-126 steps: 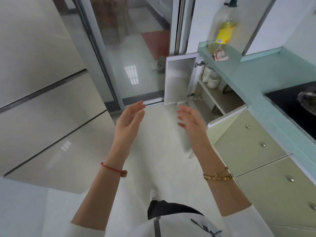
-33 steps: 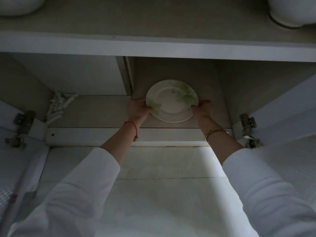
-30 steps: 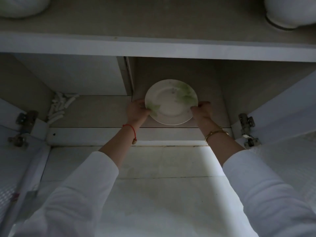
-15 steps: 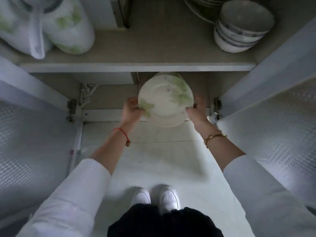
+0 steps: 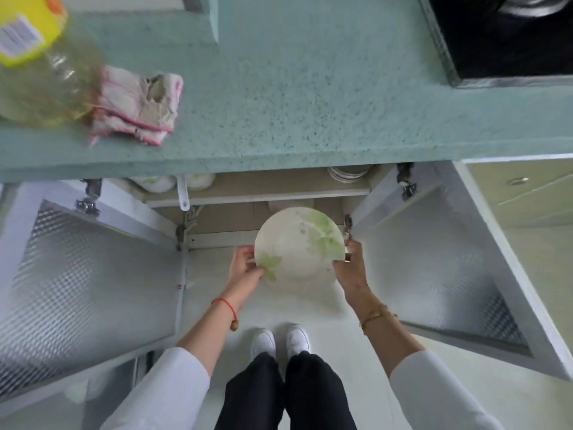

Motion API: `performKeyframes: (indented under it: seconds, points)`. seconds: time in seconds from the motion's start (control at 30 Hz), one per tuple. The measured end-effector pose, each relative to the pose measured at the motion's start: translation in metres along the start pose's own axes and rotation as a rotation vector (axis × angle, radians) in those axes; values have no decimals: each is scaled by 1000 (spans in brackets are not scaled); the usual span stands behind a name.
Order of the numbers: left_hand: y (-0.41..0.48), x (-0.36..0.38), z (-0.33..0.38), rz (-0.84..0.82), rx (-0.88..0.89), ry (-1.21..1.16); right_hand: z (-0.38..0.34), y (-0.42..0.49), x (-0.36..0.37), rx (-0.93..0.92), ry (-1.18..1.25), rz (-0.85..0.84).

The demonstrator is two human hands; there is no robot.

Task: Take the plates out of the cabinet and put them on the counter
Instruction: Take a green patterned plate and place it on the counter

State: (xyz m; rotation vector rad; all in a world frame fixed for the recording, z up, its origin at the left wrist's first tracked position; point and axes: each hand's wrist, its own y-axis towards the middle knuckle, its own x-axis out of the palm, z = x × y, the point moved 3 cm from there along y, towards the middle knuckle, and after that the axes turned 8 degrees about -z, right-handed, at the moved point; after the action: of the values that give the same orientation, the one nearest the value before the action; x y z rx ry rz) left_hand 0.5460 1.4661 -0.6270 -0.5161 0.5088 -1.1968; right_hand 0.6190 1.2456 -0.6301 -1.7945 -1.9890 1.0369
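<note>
View from the head, looking straight down. A white plate (image 5: pixel 299 243) with pale green leaf prints is held face up, slightly tilted, in front of the open cabinet (image 5: pixel 257 196). It is over the floor (image 5: pixel 217 268), below and clear of the worktop (image 5: pixel 310 103). The left-hand grip (image 5: pixel 246 268) pinches the plate's near-left rim, thumb on the upper face and fingers curled beneath. The right-hand grip (image 5: pixel 350 268) pinches the right rim in the same way; its lower fingers are hidden by the plate. A red cord (image 5: pixel 224 304) circles the left wrist and a gold bracelet (image 5: pixel 376 316) the right. Both cabinet doors stand wide open, the left door (image 5: pixel 93 274) and the right door (image 5: pixel 434 274) flanking the arms. On the cabinet's upper shelf a stack of bowls (image 5: pixel 348 173) shows at the right and white crockery (image 5: pixel 158 183) at the left, both partly hidden by the worktop's edge. The speckled green worktop carries an oil bottle (image 5: pixel 40 72) with a yellow label at the far left, touched by a crumpled cloth (image 5: pixel 136 110) with pink edging. A black hob (image 5: pixel 511 35) is set into its right end. White shoes (image 5: pixel 279 339) stand on the floor below the plate
</note>
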Motion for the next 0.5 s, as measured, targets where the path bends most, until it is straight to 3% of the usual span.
performKeyframes:
  seconds: [0.27,0.5]
  points:
    - [-103,-8,71,-151,17,119,-45,-113,-48,10,102,19]
    - [-187,22,172,-275,189,204,-102,-224,-122,-38,271,157]
